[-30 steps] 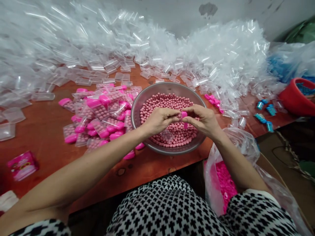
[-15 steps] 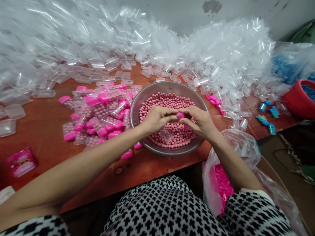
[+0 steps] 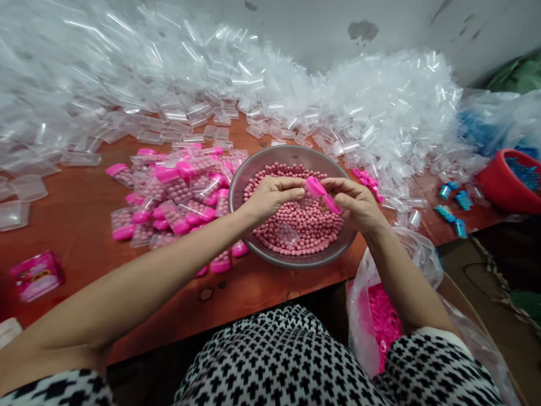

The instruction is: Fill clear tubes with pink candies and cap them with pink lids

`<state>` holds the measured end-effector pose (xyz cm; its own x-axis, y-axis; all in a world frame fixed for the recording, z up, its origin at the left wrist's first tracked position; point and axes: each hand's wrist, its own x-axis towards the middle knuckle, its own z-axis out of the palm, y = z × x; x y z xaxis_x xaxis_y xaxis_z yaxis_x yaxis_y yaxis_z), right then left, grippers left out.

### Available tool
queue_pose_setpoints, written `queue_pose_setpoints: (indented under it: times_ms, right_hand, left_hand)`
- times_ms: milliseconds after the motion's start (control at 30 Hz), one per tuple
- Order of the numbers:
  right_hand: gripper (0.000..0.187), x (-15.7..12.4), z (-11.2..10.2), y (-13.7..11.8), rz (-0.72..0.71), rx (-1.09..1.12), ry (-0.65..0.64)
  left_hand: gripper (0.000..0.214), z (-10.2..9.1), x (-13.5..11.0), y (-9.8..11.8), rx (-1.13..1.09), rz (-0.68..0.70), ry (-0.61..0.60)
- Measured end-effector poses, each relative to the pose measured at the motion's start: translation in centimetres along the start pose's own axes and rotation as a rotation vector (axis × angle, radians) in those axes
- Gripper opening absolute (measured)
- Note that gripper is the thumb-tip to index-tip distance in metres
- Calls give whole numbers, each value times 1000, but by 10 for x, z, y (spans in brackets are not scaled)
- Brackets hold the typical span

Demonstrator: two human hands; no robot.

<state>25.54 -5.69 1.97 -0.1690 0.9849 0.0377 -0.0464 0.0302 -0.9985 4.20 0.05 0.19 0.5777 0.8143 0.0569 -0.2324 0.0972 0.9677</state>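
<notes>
Over the metal bowl of pink balls, my two hands meet at a small clear plastic container with an open pink flip cap. My left hand pinches the container, much of which the fingers hide. The thumb and fingers of my right hand close around the right side of the cap, whose lid hangs toward the right thumb. Another clear container lies on the balls. Left of the bowl are piled filled containers with pink caps.
Clear empty containers heap along the wall. Pink caps lie right of the bowl; a plastic bag of pink pieces hangs below. Blue-capped pieces and a red tub stand right. A pink packet lies left on the table.
My hands have drawn slightly apart, and the pink cap shows more fully between them, its lid spread to the right. The view has shifted a little.
</notes>
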Motion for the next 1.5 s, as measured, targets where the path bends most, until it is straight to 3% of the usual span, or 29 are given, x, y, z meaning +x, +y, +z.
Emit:
queue_pose_setpoints:
  times_ms: [100,300,500,767,900,1033,1133,1200,1267,1333,1433,1500]
  right_hand:
    - [40,-2,3,-2,26,49,13]
    - [49,2,10,-1,20,127,5]
    - [47,13,17,0,394,339,-244]
    - [29,19,32,10,375,403,-16]
    - [42,21,37,9,411,350,-61]
    - [57,13,35,2,311,94,-186]
    - [48,3,33,-1,158,-367,-335]
    - [40,-2,38,0,93,-765,-428]
    - [41,-4,48,2,85,-1140,-470]
    - [45,-2,59,5,114,-1396,-496]
    - [32,2,68,8,167,-1496,-542]
    - [24,5,65,9,192,-1397,-470]
  left_hand:
    - [41,-3,1,-1,-54,13,50]
    - [33,-2,1,-3,156,129,-79]
    - [19,-5,-1,-7,422,294,-21]
    - [19,-5,2,-10,458,341,-25]
    - [27,-4,0,-9,463,352,-5]
    - [37,-33,-16,18,531,270,136]
    - [35,-69,-29,47,854,218,351]
    - [34,-84,-36,59,1107,210,410]
    - [33,-81,-40,61,1266,175,326]
    - [31,-64,-40,55,1340,104,141]
    - [29,-32,-35,43,1392,-11,-84]
    - [27,-18,-30,35,1372,-63,-143]
